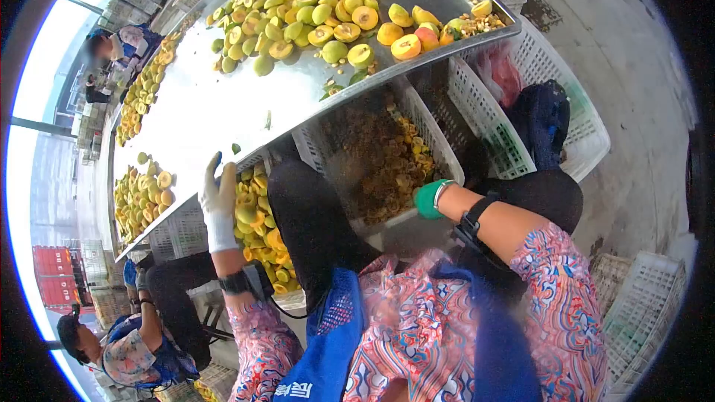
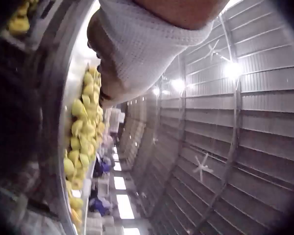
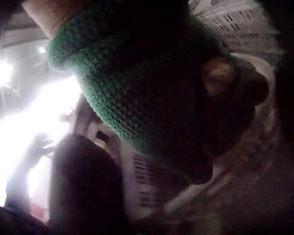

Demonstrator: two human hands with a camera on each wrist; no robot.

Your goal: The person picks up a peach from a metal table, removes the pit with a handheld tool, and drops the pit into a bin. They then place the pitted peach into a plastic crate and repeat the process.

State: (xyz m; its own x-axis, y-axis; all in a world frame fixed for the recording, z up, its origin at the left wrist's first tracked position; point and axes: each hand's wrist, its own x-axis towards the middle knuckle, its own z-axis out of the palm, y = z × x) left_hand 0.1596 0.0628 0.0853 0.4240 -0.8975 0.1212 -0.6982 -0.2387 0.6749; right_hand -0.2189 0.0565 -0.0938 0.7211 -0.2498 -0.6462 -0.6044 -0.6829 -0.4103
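My left hand (image 1: 217, 205), in a white glove with dark fingertips, is raised at the near edge of the metal table (image 1: 201, 119). Its fingers are straight and no object shows in it. Beside it, below the table, is a crate of yellow fruit halves (image 1: 257, 216) that look like peaches. My right hand (image 1: 430, 199), in a green knitted glove, hangs at the rim of a white crate (image 1: 441, 138) holding brown pits and scraps (image 1: 372, 164). In the right wrist view its fingers look bent beside a small tan patch (image 3: 218, 74); I cannot tell whether it holds something.
A big pile of cut fruit (image 1: 298, 18) lies on the table, with a smaller pile (image 1: 141, 197) at the left. White crates (image 1: 555, 59) stand at the right, one with a dark bag (image 1: 542, 123). Another person (image 1: 138, 350) sits at the lower left.
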